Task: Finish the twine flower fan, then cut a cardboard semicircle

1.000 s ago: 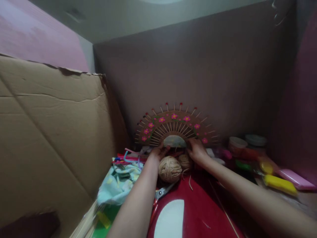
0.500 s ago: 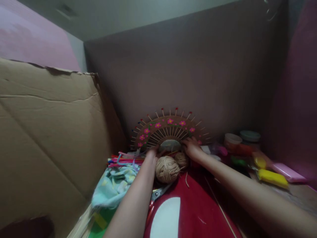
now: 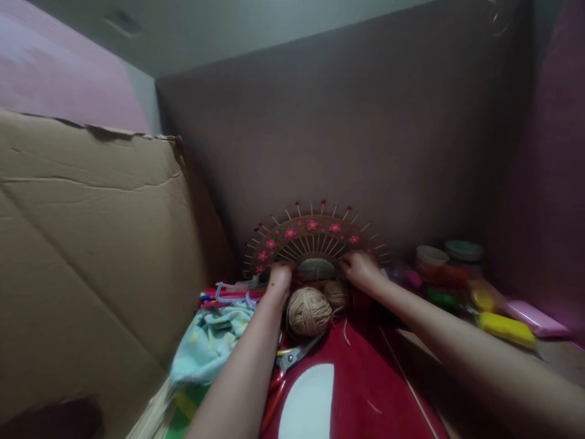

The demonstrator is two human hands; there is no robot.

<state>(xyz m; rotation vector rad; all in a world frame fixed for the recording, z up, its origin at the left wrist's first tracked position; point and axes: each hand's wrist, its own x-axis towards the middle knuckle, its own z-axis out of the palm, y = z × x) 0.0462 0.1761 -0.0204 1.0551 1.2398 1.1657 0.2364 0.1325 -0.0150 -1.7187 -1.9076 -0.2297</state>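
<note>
Left grip [image 3: 282, 272] has turned up beside fan [image 3: 301, 229], right grip [image 3: 359, 267] opposite; both curled, can't tell hold. Likely light, fragile: take inner arch [image 3: 315, 255], not sticks [image 3: 323, 209].

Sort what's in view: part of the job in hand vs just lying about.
In hand, judging by hand position:
flower-decorated fan piece; left hand and right hand at its lower part, grip unclear

Apparently lying about:
larger twine ball
smaller twine ball
scissors
white curved-edge piece
pale patterned cloth
yellow packet
pink packet
</note>
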